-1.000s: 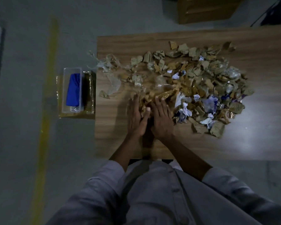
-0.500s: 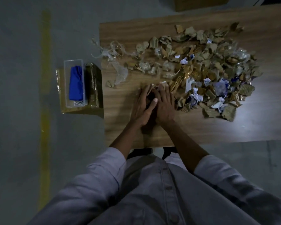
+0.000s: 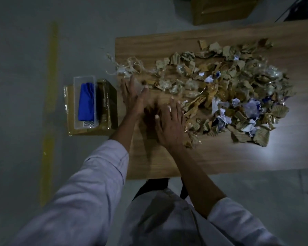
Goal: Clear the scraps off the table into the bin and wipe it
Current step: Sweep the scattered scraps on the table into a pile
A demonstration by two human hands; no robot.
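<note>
A wide heap of scraps (image 3: 238, 89), torn cardboard, crumpled white and blue paper, clear plastic and string, covers the wooden table (image 3: 212, 157). My left hand (image 3: 134, 96) lies flat near the table's left edge with fingers straight, touching a few plastic scraps. My right hand (image 3: 170, 121) lies flat beside it, fingers spread, its edge against brown scraps at the heap's near left side. Neither hand holds anything. Left of the table on the floor stands an open brown box (image 3: 107, 103), the bin.
A clear plastic tray (image 3: 76, 103) holding a folded blue cloth (image 3: 86, 102) lies on the bin box's left part. A brown cardboard box (image 3: 222, 9) stands on the floor behind the table. A yellow line (image 3: 50, 103) runs along the grey floor.
My hands were pressed together at the heap's near edge; now they have parted, and the left hand has slid left toward the table's edge by the bin. My view shifted left.
</note>
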